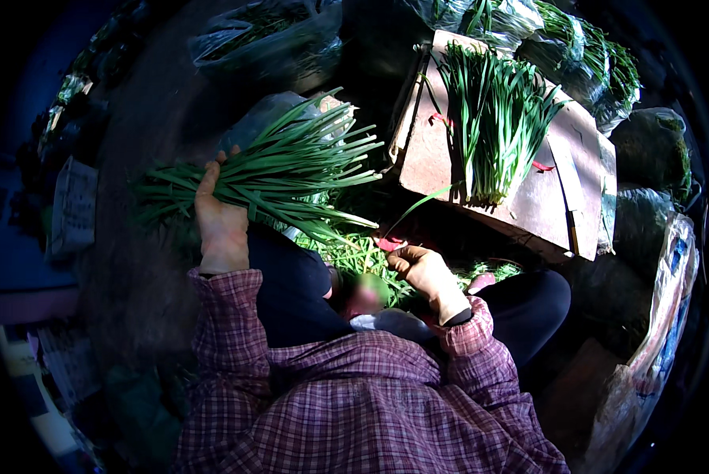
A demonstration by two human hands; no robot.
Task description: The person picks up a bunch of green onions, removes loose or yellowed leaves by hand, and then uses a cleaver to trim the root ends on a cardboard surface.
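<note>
My left hand [221, 225], in what looks like a pale glove, is wrapped round a loose bunch of garlic chives [291, 162]. The bunch lies sideways, its pale cut ends fanned out to the right. Lower down, my right hand [424, 272] is closed, its fingers curled together beside a small red piece [388, 243]; whether it grips that or a thin leaf cannot be made out. On the tilted board [528, 207] at the right rests another bunch of garlic chives [492, 118], pale ends toward me, with red strips near it.
Loose green trimmings [362, 265] cover the ground between my legs. Plastic bags of greens [267, 47] stand at the back, with more bags [650, 150] along the right. A long flat strip [566, 186] lies on the board. A pale box [74, 207] stands far left.
</note>
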